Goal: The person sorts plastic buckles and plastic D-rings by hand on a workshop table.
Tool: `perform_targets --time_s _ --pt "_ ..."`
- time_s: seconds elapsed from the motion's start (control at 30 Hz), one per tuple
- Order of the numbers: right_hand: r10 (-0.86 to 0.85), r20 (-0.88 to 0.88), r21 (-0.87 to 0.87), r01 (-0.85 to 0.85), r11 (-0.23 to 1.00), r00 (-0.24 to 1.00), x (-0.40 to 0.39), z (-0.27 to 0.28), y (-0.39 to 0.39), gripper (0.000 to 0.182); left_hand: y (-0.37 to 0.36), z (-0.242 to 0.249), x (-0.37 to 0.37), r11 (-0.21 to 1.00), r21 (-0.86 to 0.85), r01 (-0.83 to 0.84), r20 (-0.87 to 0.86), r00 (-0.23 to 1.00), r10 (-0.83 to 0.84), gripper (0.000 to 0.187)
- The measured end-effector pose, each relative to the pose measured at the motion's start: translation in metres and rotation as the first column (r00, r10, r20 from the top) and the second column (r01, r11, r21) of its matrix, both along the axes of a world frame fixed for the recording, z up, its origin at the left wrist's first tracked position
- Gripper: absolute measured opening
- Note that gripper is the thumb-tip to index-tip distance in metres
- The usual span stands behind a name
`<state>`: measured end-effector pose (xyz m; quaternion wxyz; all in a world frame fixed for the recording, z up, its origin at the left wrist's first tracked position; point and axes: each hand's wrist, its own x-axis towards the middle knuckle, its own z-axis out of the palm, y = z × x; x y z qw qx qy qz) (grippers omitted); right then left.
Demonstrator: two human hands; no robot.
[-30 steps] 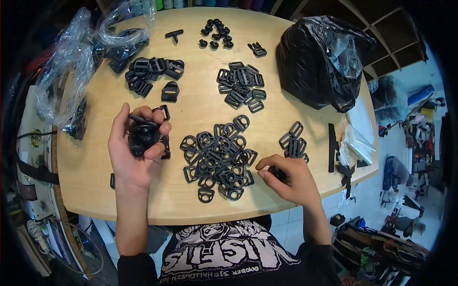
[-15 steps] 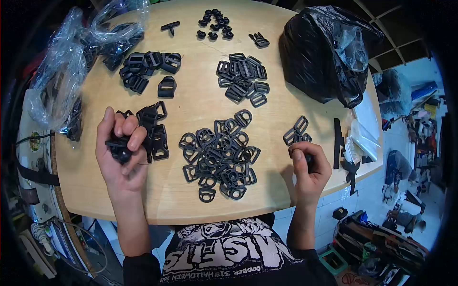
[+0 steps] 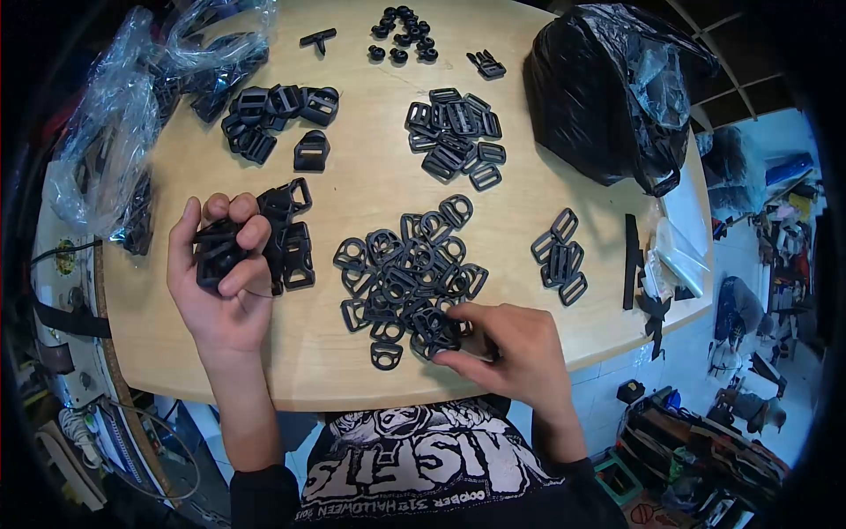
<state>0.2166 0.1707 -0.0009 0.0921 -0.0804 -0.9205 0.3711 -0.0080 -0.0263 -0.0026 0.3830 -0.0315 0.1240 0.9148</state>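
My left hand (image 3: 225,291) is palm up at the left, its fingers curled round several black plastic pieces (image 3: 218,256). Just behind it lie black side-release buckle parts (image 3: 298,256). At the centre is a heap of black D-shaped rings (image 3: 414,264). My right hand (image 3: 507,353) reaches the heap's lower right, thumb and fingers round a small cluster of black pieces (image 3: 434,328); whether they are lifted off the heap is unclear. To the right lies a small group of black strap sliders (image 3: 559,257).
Farther back lie more sliders (image 3: 456,132), ladder buckles (image 3: 264,115), small round black parts (image 3: 401,35), a T-shaped piece (image 3: 318,40) and a pronged clip (image 3: 486,64). A black plastic bag (image 3: 582,97) stands back right, clear plastic bags (image 3: 106,150) left. Black strap (image 3: 630,260) lies right.
My right hand has moved left from the small slider group to the D-ring heap. More sliders show in that group. My left hand has shifted slightly left, still holding its pieces.
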Motion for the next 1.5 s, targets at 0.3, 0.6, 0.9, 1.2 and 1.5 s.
perform_targets --time_s 0.3,0.6,0.9,1.2,1.5 --pt "-0.153 -0.057 -0.03 0.151 0.988 0.987 0.003 -0.01 -0.007 0.026 -0.001 -0.004 -0.001 0.999 0.047 0.022 -0.013 1.0 -0.021 0.023" --pt "-0.079 0.003 0.049 0.078 0.996 0.997 0.017 -0.009 0.007 0.016 -0.003 -0.005 -0.001 0.997 0.069 0.026 -0.038 0.999 -0.023 0.02" --pt "-0.366 0.148 -0.572 0.381 0.726 0.919 0.018 -0.007 0.0 0.04 -0.001 -0.001 0.001 0.999 0.054 -0.005 -0.011 1.0 0.005 0.019" --pt "-0.278 0.12 -0.864 0.238 0.444 0.953 0.028 0.011 0.019 0.088 -0.004 0.003 0.001 0.992 0.125 0.003 -0.006 1.0 -0.002 0.02" --pt "-0.419 0.11 -0.599 0.397 0.696 0.901 0.046 0.018 0.031 0.098 -0.027 0.006 -0.015 0.974 0.216 -0.067 -0.041 0.996 0.078 0.02"
